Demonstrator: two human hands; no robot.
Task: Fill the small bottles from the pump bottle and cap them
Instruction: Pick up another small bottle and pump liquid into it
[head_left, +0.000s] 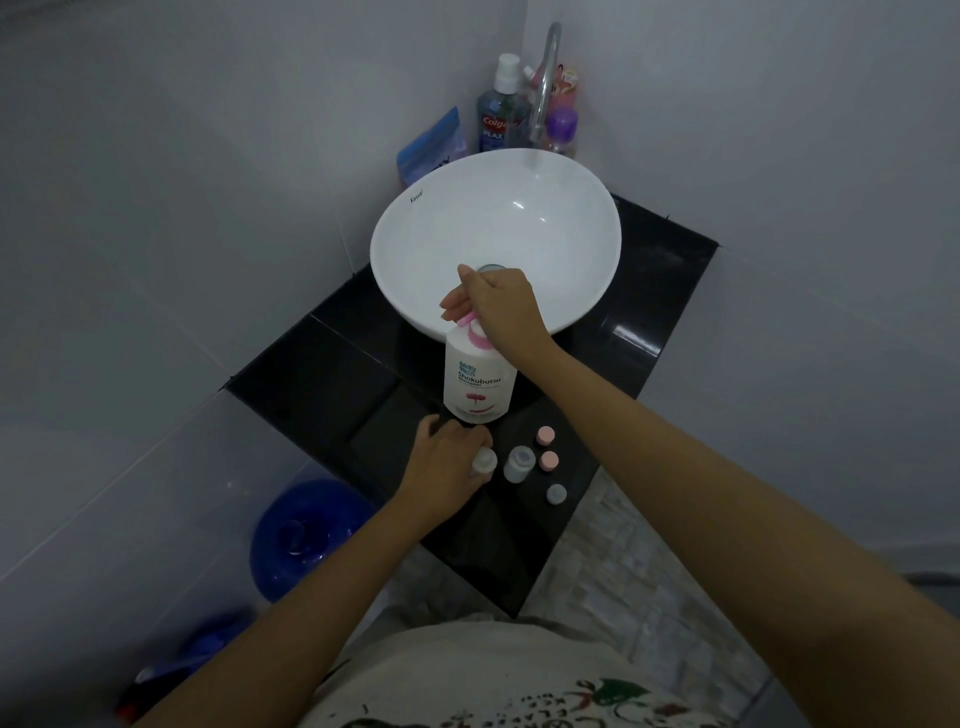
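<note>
A white pump bottle with a pink pump head stands upright on the black counter, just in front of the basin. My right hand rests on top of it, fingers closed over the pink pump. My left hand grips a small clear bottle upright on the counter near the pump bottle's base. A second small bottle stands uncapped to its right. Two pink caps and one grey cap lie loose on the counter beside it.
A white bowl basin sits behind the pump bottle, with a chrome tap over it. Mouthwash, a purple-capped bottle and a blue pouch stand at the back. A blue bucket sits on the floor at left.
</note>
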